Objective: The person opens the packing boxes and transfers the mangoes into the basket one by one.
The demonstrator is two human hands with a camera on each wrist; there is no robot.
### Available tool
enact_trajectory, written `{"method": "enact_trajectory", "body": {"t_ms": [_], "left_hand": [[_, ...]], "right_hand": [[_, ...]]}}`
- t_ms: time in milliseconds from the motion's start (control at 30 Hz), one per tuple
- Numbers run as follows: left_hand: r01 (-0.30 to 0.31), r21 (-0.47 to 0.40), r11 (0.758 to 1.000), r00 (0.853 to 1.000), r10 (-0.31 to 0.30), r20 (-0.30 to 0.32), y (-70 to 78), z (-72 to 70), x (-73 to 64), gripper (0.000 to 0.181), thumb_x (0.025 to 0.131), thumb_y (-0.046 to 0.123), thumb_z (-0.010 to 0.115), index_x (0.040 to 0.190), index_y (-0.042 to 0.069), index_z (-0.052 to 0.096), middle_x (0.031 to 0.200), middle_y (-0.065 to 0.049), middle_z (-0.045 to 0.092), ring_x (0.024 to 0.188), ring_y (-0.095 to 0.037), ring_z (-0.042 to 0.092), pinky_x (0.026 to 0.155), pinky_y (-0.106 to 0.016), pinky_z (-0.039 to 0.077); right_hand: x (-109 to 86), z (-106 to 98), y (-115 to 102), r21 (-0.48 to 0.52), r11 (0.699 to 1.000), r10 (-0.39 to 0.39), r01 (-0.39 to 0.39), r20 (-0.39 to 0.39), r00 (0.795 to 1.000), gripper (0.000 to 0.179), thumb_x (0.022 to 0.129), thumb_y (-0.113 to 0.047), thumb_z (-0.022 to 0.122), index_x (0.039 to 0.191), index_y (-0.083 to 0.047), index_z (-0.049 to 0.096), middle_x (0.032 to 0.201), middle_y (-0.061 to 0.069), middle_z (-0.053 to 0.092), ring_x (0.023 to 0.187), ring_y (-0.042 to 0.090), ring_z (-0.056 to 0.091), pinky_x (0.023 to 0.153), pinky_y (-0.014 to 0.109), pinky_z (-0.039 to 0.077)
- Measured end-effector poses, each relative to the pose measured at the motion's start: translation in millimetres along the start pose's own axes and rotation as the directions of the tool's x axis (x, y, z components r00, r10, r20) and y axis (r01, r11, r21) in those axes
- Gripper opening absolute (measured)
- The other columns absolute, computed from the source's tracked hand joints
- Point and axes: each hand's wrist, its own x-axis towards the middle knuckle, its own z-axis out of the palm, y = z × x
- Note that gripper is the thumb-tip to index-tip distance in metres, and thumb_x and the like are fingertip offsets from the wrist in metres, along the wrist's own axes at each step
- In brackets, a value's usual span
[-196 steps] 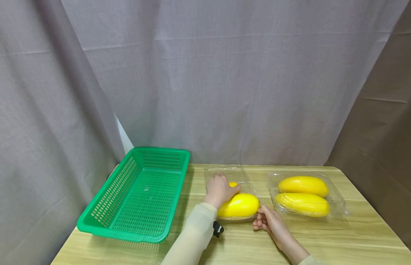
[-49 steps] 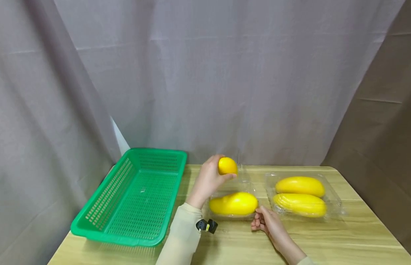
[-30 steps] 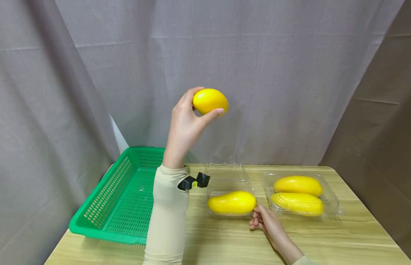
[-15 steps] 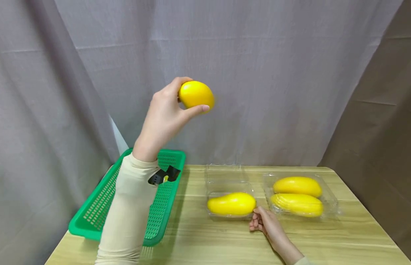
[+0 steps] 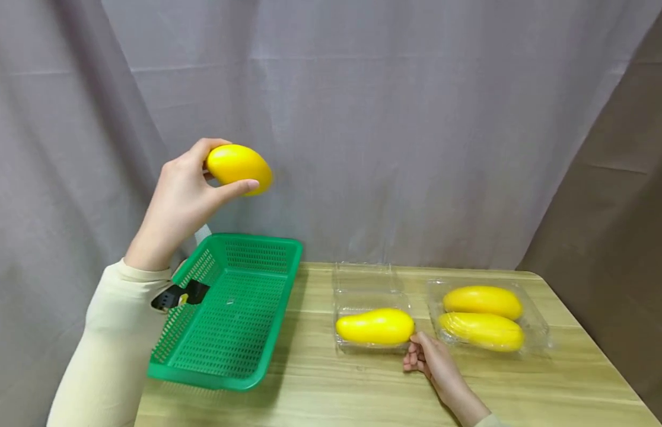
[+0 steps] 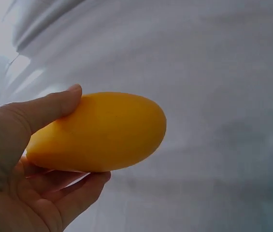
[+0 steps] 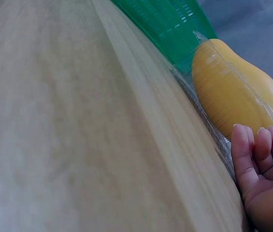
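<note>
My left hand [image 5: 180, 193] holds a smooth yellow papaya [image 5: 240, 167] in the air, above and behind the green basket [image 5: 280, 323]. In the left wrist view the thumb lies along one side of the fruit and the fingers support it from the other. My right hand [image 5: 435, 365] pinches the near right corner of an open clear plastic box [image 5: 344, 350] between thumb and forefinger. One papaya [image 5: 375, 327] lies in that box, its narrow end to the left. The right wrist view shows loosely bent fingers beside the box wall; the pinching fingertips are mostly cut off there.
A second clear plastic box [image 5: 541, 332] stands to the right and holds two papayas. The slatted green basket has nothing in it that I can see. Grey curtains [image 5: 363, 148] hang behind the wooden table [image 5: 331, 391].
My left hand took a papaya out of the open box, raised it and carried it leftward over the basket. The right hand has stayed at the box corner.
</note>
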Motion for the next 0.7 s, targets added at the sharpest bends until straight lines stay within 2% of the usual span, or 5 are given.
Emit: {"method": "enact_trajectory", "body": {"t_ms": [133, 333, 467, 700], "left_hand": [[0.036, 0.038, 0.999, 0.999, -0.036, 0.010, -14.6, -4.8, -0.5, 0.063, 0.083, 0.045, 0.081, 0.131, 0.011, 0.059, 0.109, -0.009, 0.066, 0.096, -0.025, 0.061, 0.080, -0.035, 0.045], [0.109, 0.067, 0.992, 0.991, -0.113, 0.066, -42.5, -0.4, -1.1, 0.067, 0.084, 0.049, 0.078, 0.131, 0.007, 0.057, 0.107, -0.015, 0.065, 0.091, -0.028, 0.060, 0.076, -0.038, 0.045], [0.136, 0.098, 0.986, 0.984, -0.146, 0.100, -70.9, 8.2, -2.2, 0.069, 0.085, 0.050, 0.077, 0.130, 0.003, 0.056, 0.107, -0.018, 0.065, 0.091, -0.030, 0.060, 0.076, -0.040, 0.046], [0.181, 0.138, 0.974, 0.970, -0.200, 0.141, -129.5, 30.3, -10.7, 0.065, 0.088, 0.051, 0.074, 0.125, 0.000, 0.056, 0.099, -0.017, 0.063, 0.083, -0.031, 0.056, 0.070, -0.040, 0.043]], "right_hand": [[-1.3, -3.4, 1.7, -0.013, 1.000, 0.008, -0.008, -0.001, 1.000, 0.029, 0.100, -0.017, 0.045, 0.076, -0.004, 0.055, 0.063, 0.005, 0.052, 0.064, 0.019, 0.061, 0.066, 0.033, 0.059], [-1.5, -6.1, 1.1, -0.004, 1.000, -0.002, 0.002, -0.002, 1.000, 0.030, 0.102, -0.016, 0.044, 0.077, -0.004, 0.055, 0.064, 0.004, 0.052, 0.064, 0.019, 0.061, 0.066, 0.033, 0.059], [-2.1, -4.3, 0.5, -0.001, 1.000, -0.010, 0.010, 0.007, 1.000, 0.031, 0.104, -0.018, 0.043, 0.079, -0.002, 0.055, 0.066, 0.005, 0.051, 0.065, 0.018, 0.060, 0.066, 0.034, 0.059], [-3.2, -0.6, -1.7, 0.016, 1.000, -0.022, 0.022, 0.018, 1.000, 0.028, 0.102, -0.016, 0.045, 0.079, -0.003, 0.054, 0.066, 0.005, 0.052, 0.064, 0.017, 0.060, 0.065, 0.032, 0.059]]}}
